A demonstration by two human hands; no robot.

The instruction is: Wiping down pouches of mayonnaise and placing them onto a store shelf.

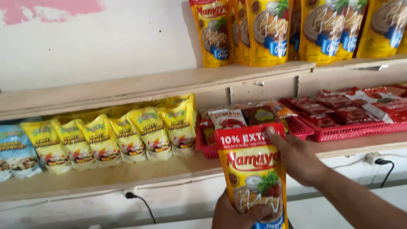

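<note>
Both hands, left hand (235, 214) and right hand (296, 159), grip one upright yellow pouch (252, 174).

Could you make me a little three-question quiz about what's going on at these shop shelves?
1. True or false: both hands hold the yellow pouch with the red top.
2. Which hand has its grip at the bottom of that pouch: A) left hand, B) right hand?
3. What colour are the baskets on the lower shelf?

Key: 1. True. 2. A; the right hand grips the pouch's upper right edge. 3. Red; they hold red sachets, right of a row of pale yellow pouches.
</note>
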